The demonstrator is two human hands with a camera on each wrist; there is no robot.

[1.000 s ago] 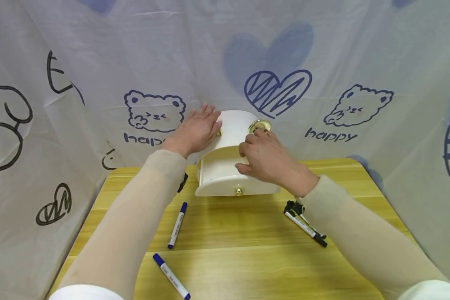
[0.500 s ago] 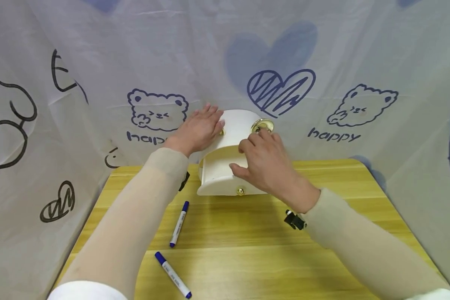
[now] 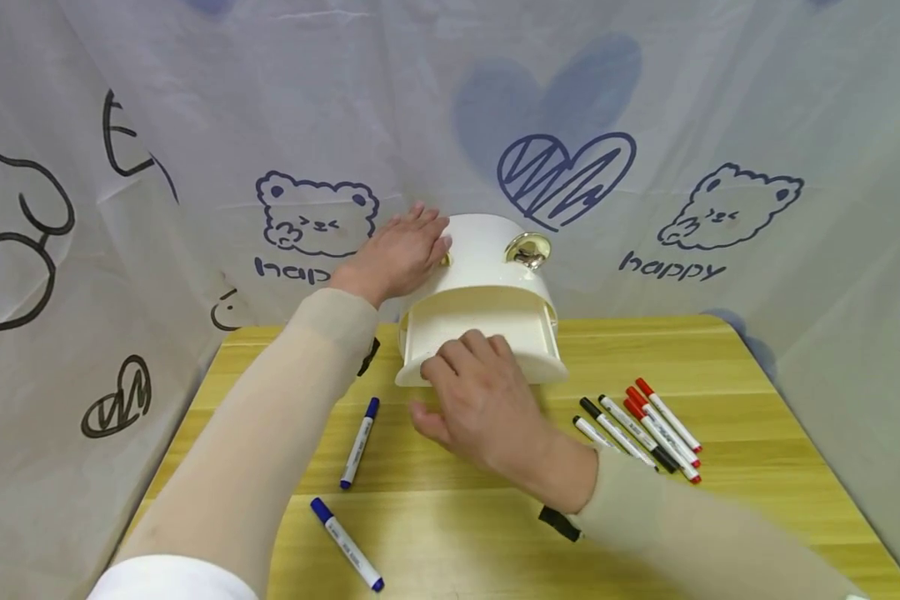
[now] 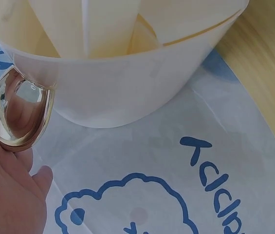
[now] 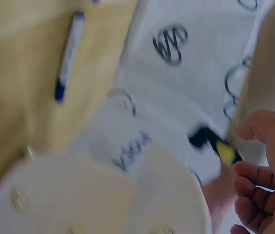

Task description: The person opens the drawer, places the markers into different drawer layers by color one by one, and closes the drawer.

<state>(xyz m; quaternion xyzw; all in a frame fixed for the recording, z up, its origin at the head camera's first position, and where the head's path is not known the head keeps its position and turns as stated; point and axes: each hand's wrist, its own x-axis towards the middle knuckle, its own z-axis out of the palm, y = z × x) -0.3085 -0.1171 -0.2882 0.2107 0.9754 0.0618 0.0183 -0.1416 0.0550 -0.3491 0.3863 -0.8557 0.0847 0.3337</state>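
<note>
A white round-topped box (image 3: 482, 250) with a gold disc (image 3: 528, 250) on its right side stands at the table's back. Its white drawer (image 3: 543, 367) is pulled out towards me. My left hand (image 3: 401, 254) rests with straightened fingers on the box's upper left; in the left wrist view, the matching gold disc (image 4: 23, 109) is against its fingers. My right hand (image 3: 487, 404) is in front of the drawer, covering part of its front and its knob. In the right wrist view, that hand's fingers (image 5: 254, 173) are loosely bent, thumb apart, holding nothing. That view is blurred.
Two blue markers (image 3: 360, 443) (image 3: 347, 544) lie left of centre on the wooden table (image 3: 435, 517). Several red-capped markers (image 3: 667, 425) and black-capped markers (image 3: 617, 429) lie at the right, partly behind my right forearm. A patterned cloth (image 3: 435, 100) hangs behind the table.
My right hand has moved from the right gold disc down and towards me, to the drawer front. The markers at the right have come into view. The left hand stays put.
</note>
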